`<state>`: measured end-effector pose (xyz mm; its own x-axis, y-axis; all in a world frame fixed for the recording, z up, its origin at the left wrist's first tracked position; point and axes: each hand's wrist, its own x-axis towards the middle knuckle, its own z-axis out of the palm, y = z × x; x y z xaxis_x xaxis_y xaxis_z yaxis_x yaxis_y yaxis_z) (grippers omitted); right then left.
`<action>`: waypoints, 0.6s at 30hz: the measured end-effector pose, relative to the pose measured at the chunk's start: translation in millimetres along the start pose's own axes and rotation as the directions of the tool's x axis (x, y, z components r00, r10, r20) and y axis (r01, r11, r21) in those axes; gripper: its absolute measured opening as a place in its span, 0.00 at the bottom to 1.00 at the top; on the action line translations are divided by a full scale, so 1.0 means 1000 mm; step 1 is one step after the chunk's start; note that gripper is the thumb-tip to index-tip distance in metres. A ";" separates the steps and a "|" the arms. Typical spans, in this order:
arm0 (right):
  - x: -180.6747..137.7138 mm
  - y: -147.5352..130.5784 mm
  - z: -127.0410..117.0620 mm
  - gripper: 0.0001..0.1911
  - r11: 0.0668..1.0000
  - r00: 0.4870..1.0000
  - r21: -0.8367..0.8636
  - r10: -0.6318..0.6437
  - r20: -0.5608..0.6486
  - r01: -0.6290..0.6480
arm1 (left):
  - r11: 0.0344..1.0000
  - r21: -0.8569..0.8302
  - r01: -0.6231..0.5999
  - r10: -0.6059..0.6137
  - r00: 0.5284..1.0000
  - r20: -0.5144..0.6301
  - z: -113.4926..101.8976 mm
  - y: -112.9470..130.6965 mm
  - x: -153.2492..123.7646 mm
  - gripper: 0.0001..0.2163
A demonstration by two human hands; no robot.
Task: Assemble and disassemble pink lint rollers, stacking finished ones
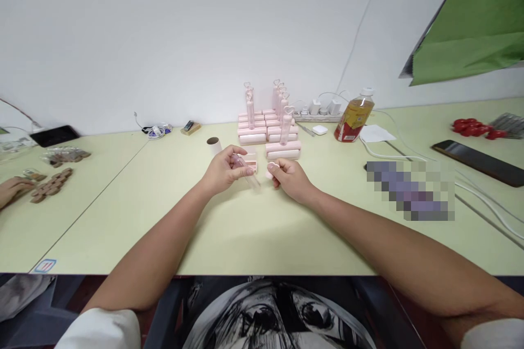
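Tilted over the table, a transparent pinkish tube (252,181) is gripped between the thumb and fingers of my left hand (226,170). My right hand (290,177) pinches a small pale pink piece (271,169), its exact kind hidden by the fingers. The tube and the piece are apart. Just behind my hands lies an open pink box (250,166). Farther back, several pink tubes with heart-shaped loops, such as this near tube (285,130), stand upright among pink boxes (283,151) lying on the table.
A cardboard roll (213,144) stands beside my left hand. To the right are a drink bottle (355,115), a power strip (317,118), white cables and a dark phone (477,162). Another person's hand (14,190) rests near brown pieces (52,185) at far left.
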<state>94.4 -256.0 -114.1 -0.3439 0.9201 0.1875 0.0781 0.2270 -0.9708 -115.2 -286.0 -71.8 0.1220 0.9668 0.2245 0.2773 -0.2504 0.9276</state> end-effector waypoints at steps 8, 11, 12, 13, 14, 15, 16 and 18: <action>-0.012 -0.017 -0.002 0.22 0.965 0.958 -0.009 -0.260 -0.119 0.260 | 0.951 0.214 -0.221 0.161 0.951 0.265 0.026 -0.004 -0.009 0.15; -0.017 -0.021 -0.002 0.22 0.950 0.943 -0.113 -0.304 -0.138 0.289 | 0.919 0.266 -0.292 0.201 0.925 0.323 0.031 0.001 -0.012 0.12; -0.017 -0.022 -0.002 0.21 0.943 0.939 -0.148 -0.317 -0.136 0.297 | 0.908 0.284 -0.307 0.207 0.921 0.331 0.032 0.002 -0.013 0.12; -0.018 -0.022 -0.002 0.21 0.934 0.934 -0.183 -0.332 -0.128 0.307 | 0.901 0.302 -0.313 0.206 0.919 0.336 0.032 0.003 -0.013 0.13; -0.018 -0.022 -0.002 0.21 0.923 0.930 -0.218 -0.348 -0.117 0.318 | 0.898 0.315 -0.307 0.194 0.919 0.342 0.032 0.003 -0.013 0.14; -0.018 -0.022 -0.002 0.20 0.910 0.926 -0.251 -0.363 -0.103 0.329 | 0.902 0.320 -0.291 0.175 0.922 0.346 0.032 0.003 -0.013 0.15; -0.018 -0.022 -0.002 0.20 0.899 0.924 -0.280 -0.373 -0.087 0.337 | 0.909 0.316 -0.272 0.157 0.926 0.344 0.032 0.002 -0.013 0.16; -0.018 -0.021 -0.002 0.19 0.888 0.927 -0.312 -0.372 -0.052 0.339 | 0.925 0.285 -0.250 0.151 0.933 0.328 0.032 -0.001 -0.012 0.15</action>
<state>100.8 -277.0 -96.8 -0.2994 0.7850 0.5424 0.2447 0.6126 -0.7516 -86.7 -298.8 -85.0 0.4682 0.8470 0.2518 0.4976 -0.4882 0.7170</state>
